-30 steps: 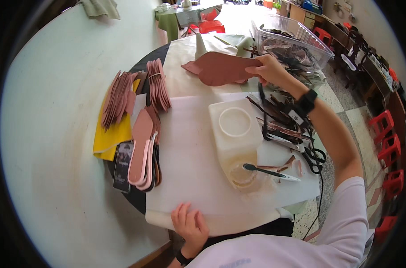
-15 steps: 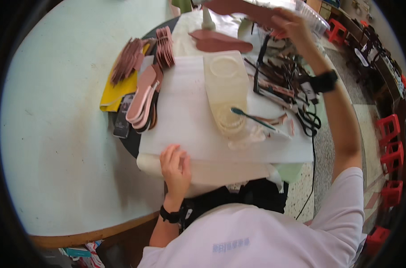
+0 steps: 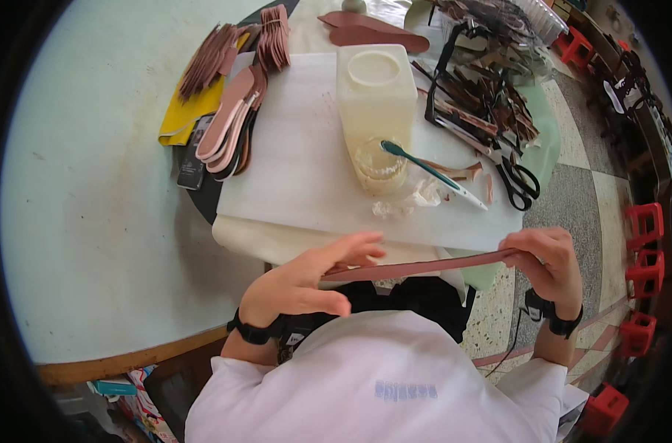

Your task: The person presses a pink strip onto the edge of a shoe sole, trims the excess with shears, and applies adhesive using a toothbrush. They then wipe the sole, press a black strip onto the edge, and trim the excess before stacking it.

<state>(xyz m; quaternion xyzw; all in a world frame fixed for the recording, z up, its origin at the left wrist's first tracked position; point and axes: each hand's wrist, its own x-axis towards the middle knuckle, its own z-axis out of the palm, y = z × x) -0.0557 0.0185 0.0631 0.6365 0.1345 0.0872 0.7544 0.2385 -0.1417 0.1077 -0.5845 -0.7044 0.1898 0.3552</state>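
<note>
A brown-pink insole [image 3: 417,268], seen nearly edge-on, stretches across in front of my body. Its right end is pinched between the thumb and fingers of my right hand [image 3: 548,266]. At the other end my left hand [image 3: 302,280] has its thumb and fingers spread around the insole, not closed on it; whether the palm touches it I cannot tell. Beyond the hands stands an open jar [image 3: 381,171] with pale contents, and a green-and-white toothbrush [image 3: 443,181] lies across its rim. Two similar insoles [image 3: 376,38] lie at the far side of the table.
A pale plastic jug [image 3: 375,96] lies behind the jar, with crumpled clear film [image 3: 406,201] nearby. Black scissors [image 3: 517,181] and dark leather scraps [image 3: 491,96] are on the right. Stacked insoles [image 3: 229,122], bundled strips [image 3: 274,37] and a yellow cloth [image 3: 195,114] sit left.
My right hand has brought the insole from the far right of the table back to my body. My left hand has lifted off the table edge and moved to the insole's left end.
</note>
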